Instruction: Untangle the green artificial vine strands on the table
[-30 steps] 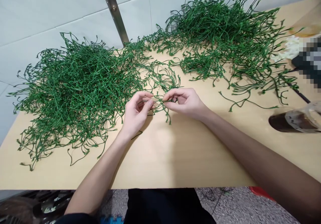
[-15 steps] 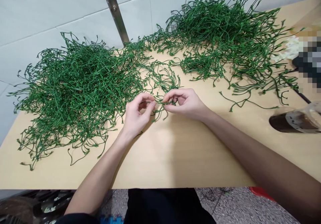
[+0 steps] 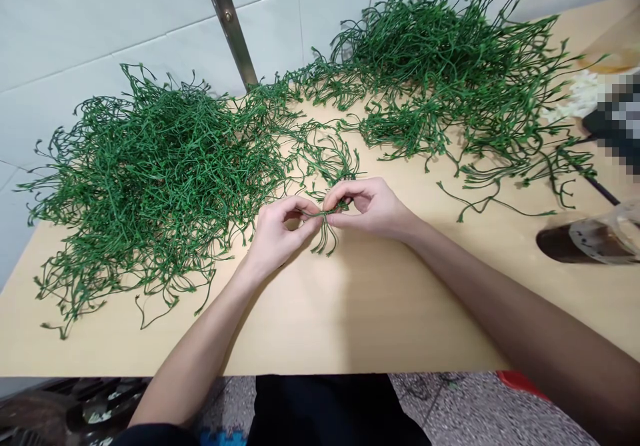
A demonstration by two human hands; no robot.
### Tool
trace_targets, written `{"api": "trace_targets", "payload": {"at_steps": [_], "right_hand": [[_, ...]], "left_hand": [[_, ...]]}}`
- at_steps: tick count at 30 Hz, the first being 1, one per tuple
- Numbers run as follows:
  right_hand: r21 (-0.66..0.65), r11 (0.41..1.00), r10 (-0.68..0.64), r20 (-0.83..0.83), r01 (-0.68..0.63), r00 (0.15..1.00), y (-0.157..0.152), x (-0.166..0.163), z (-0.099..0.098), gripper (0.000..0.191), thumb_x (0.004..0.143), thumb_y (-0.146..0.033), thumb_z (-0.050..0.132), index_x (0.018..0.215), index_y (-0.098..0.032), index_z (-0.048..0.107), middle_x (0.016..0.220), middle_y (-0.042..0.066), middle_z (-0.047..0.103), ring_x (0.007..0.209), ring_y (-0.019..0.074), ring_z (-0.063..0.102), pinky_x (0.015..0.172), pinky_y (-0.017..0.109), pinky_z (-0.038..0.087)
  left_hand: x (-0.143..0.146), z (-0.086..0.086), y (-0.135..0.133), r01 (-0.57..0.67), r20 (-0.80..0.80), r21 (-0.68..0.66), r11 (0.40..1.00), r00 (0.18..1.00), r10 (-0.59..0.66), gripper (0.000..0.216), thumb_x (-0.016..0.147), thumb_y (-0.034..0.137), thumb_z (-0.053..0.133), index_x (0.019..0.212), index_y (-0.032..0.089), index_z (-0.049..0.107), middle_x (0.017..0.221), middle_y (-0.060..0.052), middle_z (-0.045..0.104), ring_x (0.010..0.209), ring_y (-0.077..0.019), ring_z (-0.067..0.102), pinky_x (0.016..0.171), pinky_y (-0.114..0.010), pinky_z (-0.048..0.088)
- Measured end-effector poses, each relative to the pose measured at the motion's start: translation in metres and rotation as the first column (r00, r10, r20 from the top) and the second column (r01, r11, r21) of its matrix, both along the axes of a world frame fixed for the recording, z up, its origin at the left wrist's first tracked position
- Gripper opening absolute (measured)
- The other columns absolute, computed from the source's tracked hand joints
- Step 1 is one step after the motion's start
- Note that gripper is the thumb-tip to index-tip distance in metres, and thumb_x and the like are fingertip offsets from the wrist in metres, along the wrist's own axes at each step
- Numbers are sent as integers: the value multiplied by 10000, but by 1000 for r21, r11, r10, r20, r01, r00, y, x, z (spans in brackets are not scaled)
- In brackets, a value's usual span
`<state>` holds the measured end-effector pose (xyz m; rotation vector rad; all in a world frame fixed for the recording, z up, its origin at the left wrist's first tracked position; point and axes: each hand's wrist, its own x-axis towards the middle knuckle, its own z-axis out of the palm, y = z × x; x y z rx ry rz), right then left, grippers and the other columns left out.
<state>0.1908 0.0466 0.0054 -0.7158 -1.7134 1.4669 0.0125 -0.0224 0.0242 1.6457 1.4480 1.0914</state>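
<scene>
Thin green artificial plant stems with small forked tips fill much of the tabletop. My left hand [image 3: 286, 231] and my right hand [image 3: 369, 207] meet near the middle of the table, fingertips almost touching. Between them they pinch a small bunch of green stems [image 3: 326, 238], whose loose ends hang down toward me. Thumb and forefinger are closed on the stems in each hand; the exact grip point is partly hidden by the fingers. Just beyond the hands lie more loose stems [image 3: 330, 156].
A large stem heap [image 3: 165, 159] spreads on the left, another heap [image 3: 425, 46] at the back right. At right stand a cup with dark drink [image 3: 575, 241] and white pieces [image 3: 580, 96]. A metal post [image 3: 230, 23] rises at the tiled wall. The wooden table [image 3: 400, 326] ends near my lap.
My left hand has moved right and slightly toward me, closing in on my right hand. The pinched stems' ends now hang downward in a tighter bunch.
</scene>
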Motion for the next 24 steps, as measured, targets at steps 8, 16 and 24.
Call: {"api": "trace_targets", "payload": {"at_steps": [8, 16, 24], "right_hand": [[69, 998, 10, -11, -9, 1000, 2, -1, -3, 225, 594, -375, 864, 627, -201, 726, 720, 57, 704, 705, 186, 624, 671, 329, 505], [85, 995, -43, -5, 43, 999, -1, -3, -5, 114, 617, -259, 825, 599, -201, 729, 703, 53, 706, 683, 181, 634, 656, 323, 498], [57, 997, -46, -62, 50, 997, 4, 0, -6, 152, 598, -297, 854, 612, -198, 740, 733, 54, 725, 704, 173, 649, 661, 308, 510]], "left_hand": [[1, 7, -1, 7, -103, 65, 998, 995, 0, 123, 766, 276, 671, 784, 166, 723, 807, -56, 745, 712, -161, 674, 668, -270, 543], [7, -4, -4, 23, -339, 271, 962, 938, 73, 193, 737, 304, 772, 866, 180, 701, 796, -32, 714, 701, -148, 630, 681, -281, 516], [-3, 2, -1, 165, -423, 394, 904, 906, 19, 132, 884, 262, 666, 893, 162, 752, 876, -74, 734, 817, -169, 629, 767, -318, 528]]}}
